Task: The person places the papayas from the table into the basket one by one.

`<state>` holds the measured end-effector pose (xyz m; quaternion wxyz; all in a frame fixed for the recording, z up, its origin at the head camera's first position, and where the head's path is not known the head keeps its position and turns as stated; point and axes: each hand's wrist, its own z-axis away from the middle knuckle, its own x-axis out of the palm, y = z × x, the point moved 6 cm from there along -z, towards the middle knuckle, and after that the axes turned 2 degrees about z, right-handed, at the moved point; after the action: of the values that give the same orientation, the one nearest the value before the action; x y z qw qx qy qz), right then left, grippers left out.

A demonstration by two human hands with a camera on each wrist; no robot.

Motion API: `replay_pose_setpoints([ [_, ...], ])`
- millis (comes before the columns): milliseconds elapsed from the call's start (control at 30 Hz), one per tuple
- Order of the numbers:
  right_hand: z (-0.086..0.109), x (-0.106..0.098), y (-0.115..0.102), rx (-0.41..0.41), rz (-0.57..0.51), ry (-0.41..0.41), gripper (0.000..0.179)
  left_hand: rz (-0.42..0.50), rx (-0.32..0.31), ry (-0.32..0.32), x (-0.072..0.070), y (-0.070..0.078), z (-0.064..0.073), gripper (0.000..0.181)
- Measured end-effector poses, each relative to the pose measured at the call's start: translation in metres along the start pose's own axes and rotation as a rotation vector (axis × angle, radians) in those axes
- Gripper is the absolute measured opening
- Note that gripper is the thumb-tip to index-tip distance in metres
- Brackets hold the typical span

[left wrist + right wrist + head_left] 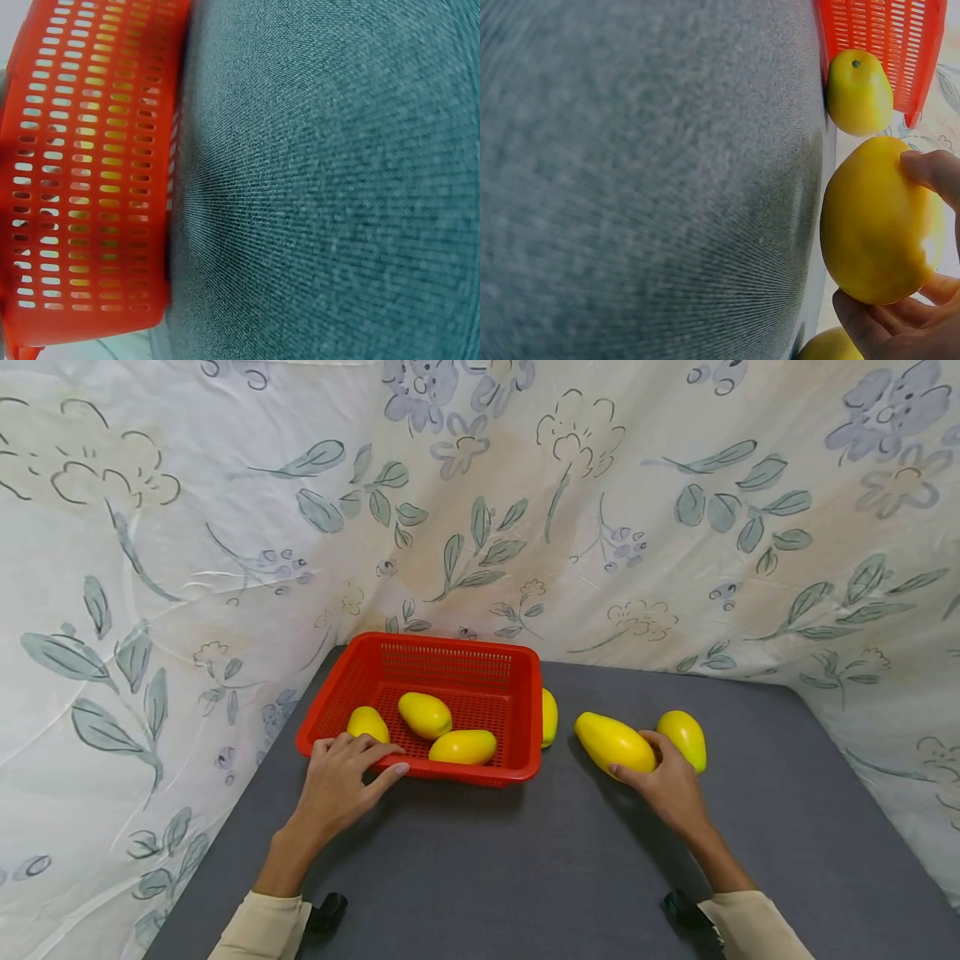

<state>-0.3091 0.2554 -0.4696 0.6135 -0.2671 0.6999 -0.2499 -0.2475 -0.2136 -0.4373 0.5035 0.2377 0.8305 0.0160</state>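
My right hand holds a yellow mango between thumb and fingers, just above the table. In the right wrist view the same mango is pinched by thumb and fingertips, off the grey cloth. My left hand grips the near left rim of a red plastic basket, fingers over the edge and thumb along the front. Inside lie three mangoes: one at left, one in the middle and one near the front. The left wrist view shows mostly the basket's slotted side.
One mango stands against the basket's right side, partly hidden. Another mango lies just beyond my right hand. A dark grey cloth covers the table. Behind and beside it hangs a floral curtain.
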Motion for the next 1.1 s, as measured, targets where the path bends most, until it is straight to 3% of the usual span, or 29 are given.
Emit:
replay_pose_setpoints([
  [1100,0.01,-0.016,-0.032,-0.055,-0.067,0.054,0.085,-0.001,0.002,-0.003,-0.001,-0.001,-0.002,0.039],
])
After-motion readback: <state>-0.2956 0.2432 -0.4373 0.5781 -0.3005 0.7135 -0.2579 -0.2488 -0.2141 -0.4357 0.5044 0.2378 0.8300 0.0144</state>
